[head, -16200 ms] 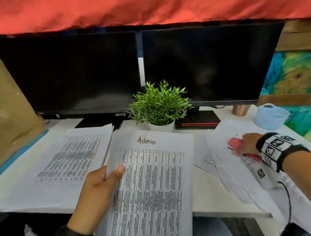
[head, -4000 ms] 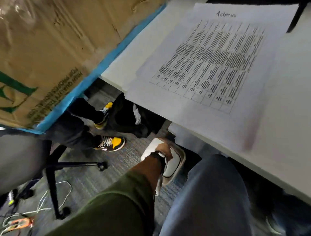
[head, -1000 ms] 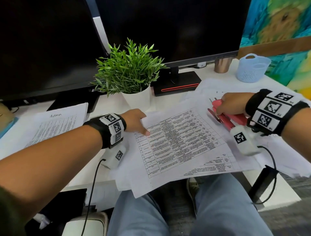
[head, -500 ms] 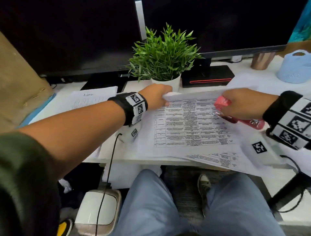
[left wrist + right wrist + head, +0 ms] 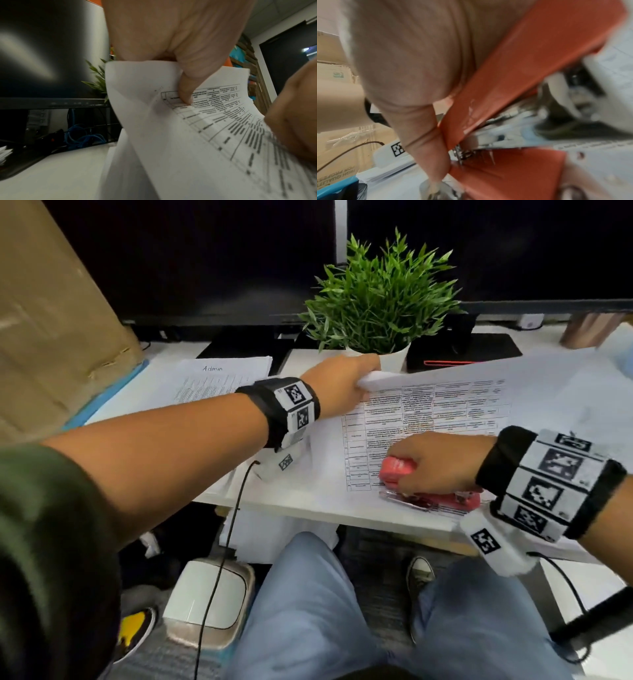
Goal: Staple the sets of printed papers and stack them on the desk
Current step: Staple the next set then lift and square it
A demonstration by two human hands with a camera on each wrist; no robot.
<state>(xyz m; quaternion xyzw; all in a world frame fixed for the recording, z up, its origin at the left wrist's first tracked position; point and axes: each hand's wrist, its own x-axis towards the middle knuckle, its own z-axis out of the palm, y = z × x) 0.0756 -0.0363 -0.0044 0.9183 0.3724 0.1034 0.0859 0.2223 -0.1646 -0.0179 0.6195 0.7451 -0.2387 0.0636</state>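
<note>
My left hand (image 5: 346,381) pinches the far left corner of a set of printed papers (image 5: 435,412) and lifts it off the desk; in the left wrist view the thumb (image 5: 186,89) presses on the printed papers (image 5: 197,132). My right hand (image 5: 435,463) grips a red stapler (image 5: 407,477) that lies on the near part of those papers, by the desk's front edge. Seen from the right wrist, the red stapler (image 5: 513,88) stands with its jaws apart. A stack of papers marked "Admin" (image 5: 219,381) lies at the back left.
A potted plant (image 5: 380,299) stands right behind my left hand, with two dark monitors (image 5: 191,258) behind it. A cardboard panel (image 5: 51,309) leans at the left. More loose sheets (image 5: 589,392) spread to the right. Under the desk stand a white bin (image 5: 205,601) and my knees.
My right hand has brought the stapler from the sheets' far right edge toward me onto their near part. My left hand keeps the same corner raised.
</note>
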